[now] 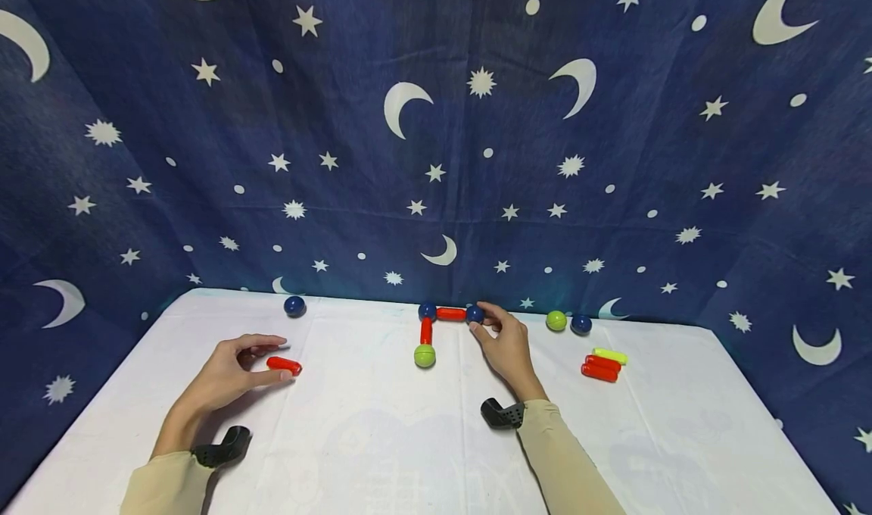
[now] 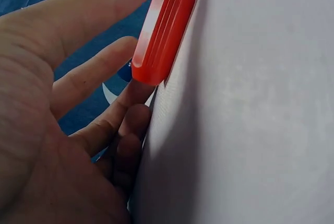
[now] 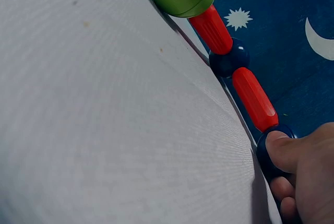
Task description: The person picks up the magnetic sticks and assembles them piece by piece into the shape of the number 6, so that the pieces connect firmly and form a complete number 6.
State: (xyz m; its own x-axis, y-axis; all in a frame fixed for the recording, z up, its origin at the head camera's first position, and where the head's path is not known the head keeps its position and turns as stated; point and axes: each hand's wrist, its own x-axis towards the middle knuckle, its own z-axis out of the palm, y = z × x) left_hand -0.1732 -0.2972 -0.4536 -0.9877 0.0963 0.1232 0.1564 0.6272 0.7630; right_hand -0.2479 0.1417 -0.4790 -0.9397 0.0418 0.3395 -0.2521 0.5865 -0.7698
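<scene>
My right hand (image 1: 511, 350) pinches a dark blue ball (image 1: 474, 314) between thumb and fingers. A red rod (image 1: 451, 314) joins that ball to a second blue ball (image 1: 427, 312). From there another red rod (image 1: 425, 331) leads toward me to a lime green ball (image 1: 425, 356); the right wrist view shows the same chain. On the left, my left hand (image 1: 221, 375) is spread around a loose red rod (image 1: 283, 365) on the table. Its thumb lies along the rod's near side, while the index fingertip stays apart from it. In the left wrist view this ridged rod (image 2: 164, 31) shows close up.
A single blue ball (image 1: 294, 306) sits at the back left. Right of my right hand are a green ball (image 1: 555, 320), a blue ball (image 1: 581, 325), a yellow rod (image 1: 609, 356) and two red rods (image 1: 599, 372). A starry blue cloth (image 1: 436, 136) hangs behind the white table (image 1: 381, 439).
</scene>
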